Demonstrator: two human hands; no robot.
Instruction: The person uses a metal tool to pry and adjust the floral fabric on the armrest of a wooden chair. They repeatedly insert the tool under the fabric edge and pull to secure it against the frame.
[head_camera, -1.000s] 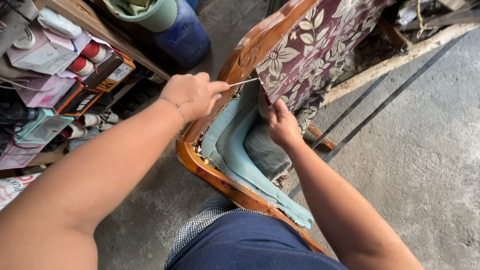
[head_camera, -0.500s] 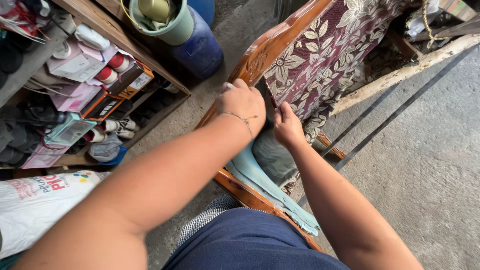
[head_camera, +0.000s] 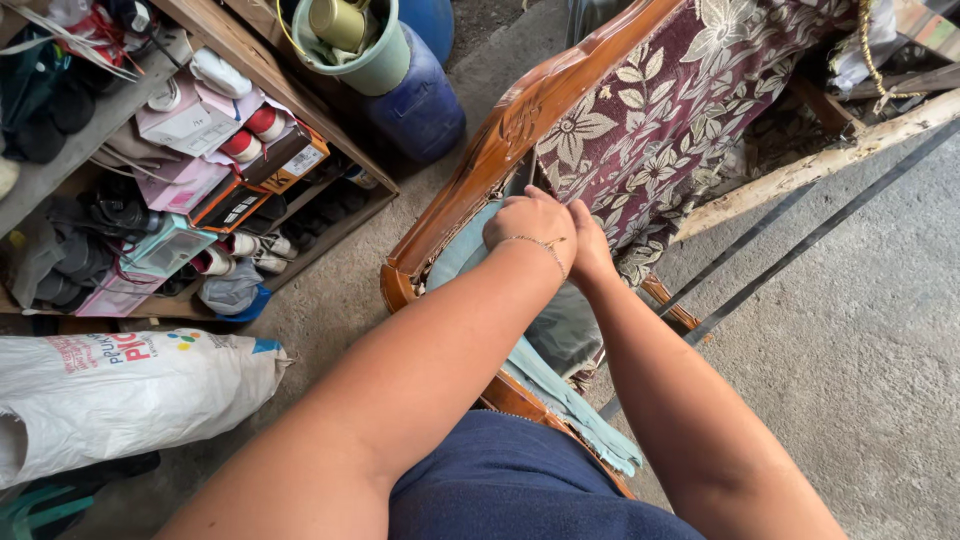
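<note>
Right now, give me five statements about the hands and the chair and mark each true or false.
1. Both hands meet at the chair's wooden frame. True: the left hand and right hand touch there.
2. The chair's fabric is plain grey. False: it is maroon with a pale flower pattern.
3. A thin bracelet circles the left wrist. True.
4. The white sack lies on the chair. False: it lies on the floor, below the shelf.
5. The green bucket sits on a red drum. False: it rests on a blue drum.
</note>
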